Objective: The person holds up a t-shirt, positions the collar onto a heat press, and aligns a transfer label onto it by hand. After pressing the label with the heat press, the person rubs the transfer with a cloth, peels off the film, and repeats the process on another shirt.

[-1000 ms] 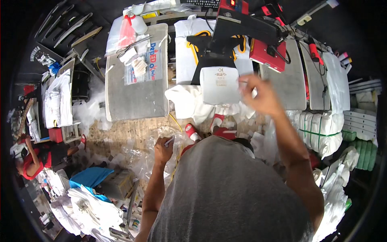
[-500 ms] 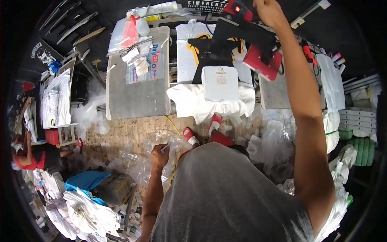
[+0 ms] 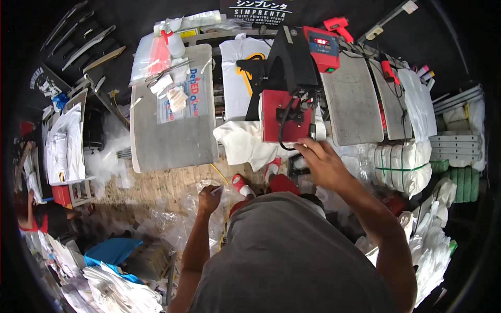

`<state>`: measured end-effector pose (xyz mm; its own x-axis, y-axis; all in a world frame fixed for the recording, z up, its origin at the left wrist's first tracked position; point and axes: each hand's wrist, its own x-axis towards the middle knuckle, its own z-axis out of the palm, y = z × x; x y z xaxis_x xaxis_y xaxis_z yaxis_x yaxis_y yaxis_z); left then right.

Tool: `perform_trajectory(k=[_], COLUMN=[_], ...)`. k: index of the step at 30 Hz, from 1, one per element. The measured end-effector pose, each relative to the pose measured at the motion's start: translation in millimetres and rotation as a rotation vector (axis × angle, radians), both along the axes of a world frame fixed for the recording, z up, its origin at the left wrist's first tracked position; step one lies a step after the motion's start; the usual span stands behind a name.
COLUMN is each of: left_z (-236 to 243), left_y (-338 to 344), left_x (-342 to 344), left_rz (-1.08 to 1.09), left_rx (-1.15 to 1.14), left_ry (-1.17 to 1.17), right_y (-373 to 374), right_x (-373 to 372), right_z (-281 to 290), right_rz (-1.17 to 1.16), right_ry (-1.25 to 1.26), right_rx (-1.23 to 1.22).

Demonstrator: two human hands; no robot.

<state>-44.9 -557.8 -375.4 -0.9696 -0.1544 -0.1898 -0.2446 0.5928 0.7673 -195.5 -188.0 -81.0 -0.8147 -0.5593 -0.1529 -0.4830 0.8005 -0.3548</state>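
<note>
Right hand (image 3: 326, 166) reaches up to the front right corner of a heat press's square red plate (image 3: 274, 116), its fingers partly spread and slightly bent, the tips right at the plate's front edge beside a black cable; whether they have hold of anything there cannot be told. Left hand (image 3: 210, 200) hangs low, well apart from the press, closed around a small pale object (image 3: 217, 191) whose kind is not clear.

The red plate sits out at the front of the press, below its thick black arm (image 3: 292, 57), and a red control box (image 3: 322, 49) with a lit display is mounted just right of that arm. White cloth (image 3: 240, 142) spreads from under the plate toward the left and hangs over the front; how close the plate is to it is hidden. Behind lies a white covering (image 3: 234, 94) with a yellow and black mark.

Left of the press, a grey board (image 3: 172, 143) bears clear film and paper scraps, with a red-topped spray bottle (image 3: 176, 47) at its far end. More grey boards (image 3: 355, 104) stand to the right, a red heat gun (image 3: 339, 28) behind them. A white bundle (image 3: 402, 169) tied with green strap lies farther right. Crumpled clear plastic (image 3: 177, 224) litters the floor (image 3: 130, 195), and a co-worker in red (image 3: 39, 216) shows at the left rim.
</note>
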Motion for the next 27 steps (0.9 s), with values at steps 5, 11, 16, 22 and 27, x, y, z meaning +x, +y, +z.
perform_trajectory(k=[5, 11, 16, 22, 27], left_z=[39, 52, 64, 54, 35], left_y=[13, 12, 20, -11, -79], left_x=[-51, -63, -71, -136, -222], left_rz=[0.031, 0.08, 0.103, 0.128, 0.136], left_rx=[0.026, 0.071, 0.074, -0.025, -0.165], left_ry=[-0.015, -0.028, 0.002, 0.233, 0.526], right_y=[-17, -35, -36, -37, -50], right_x=[-6, 12, -16, -28, -26], right_z=[11, 46, -52, -66, -69], right_rz=[0.141, 0.074, 0.002, -0.072, -0.074], right_ry=[0.129, -0.143, 0.197, 0.286, 0.221], right_rx=[-0.056, 0.003, 0.115, 0.046, 0.029])
